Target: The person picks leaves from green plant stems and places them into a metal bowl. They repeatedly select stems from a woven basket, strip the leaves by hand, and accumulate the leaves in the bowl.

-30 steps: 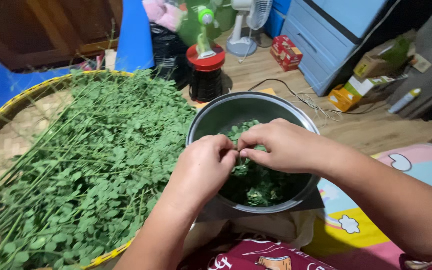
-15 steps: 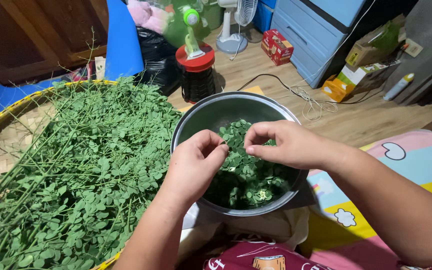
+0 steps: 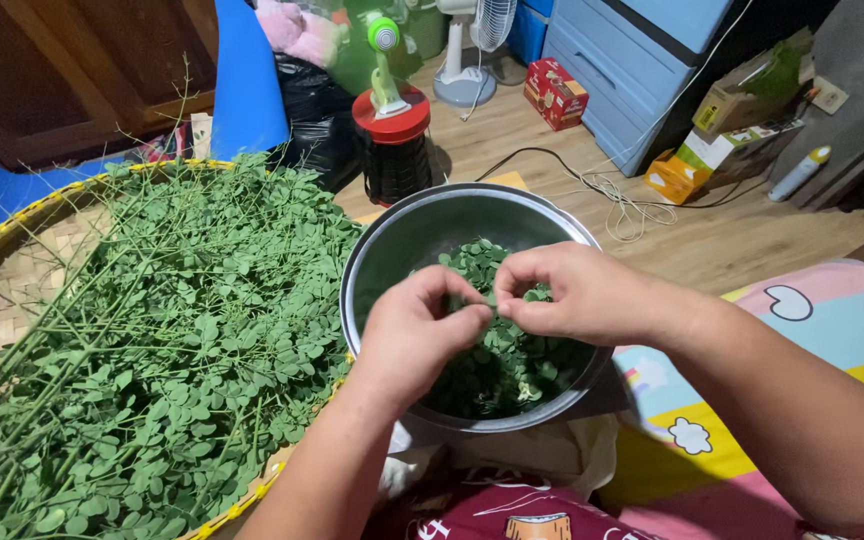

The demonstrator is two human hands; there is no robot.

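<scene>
Woven bamboo tray [image 3: 12,250] on the floor at left, heaped with leafy green sprigs [image 3: 162,330]: light, limp, thin-stemmed, easily bruised. Steel bowl [image 3: 402,235] just beside it, holding stripped leaflets [image 3: 507,365]. Above the bowl, left hand [image 3: 417,335] and right hand [image 3: 577,295], fingertips pressed together, pinching a small sprig [image 3: 497,300] between them. Best held by the stem, likely with gentle pressure only.

Green leaves [image 3: 152,340] fill a yellow-rimmed woven tray [image 3: 12,290] beside a silver bowl [image 3: 402,240].
</scene>
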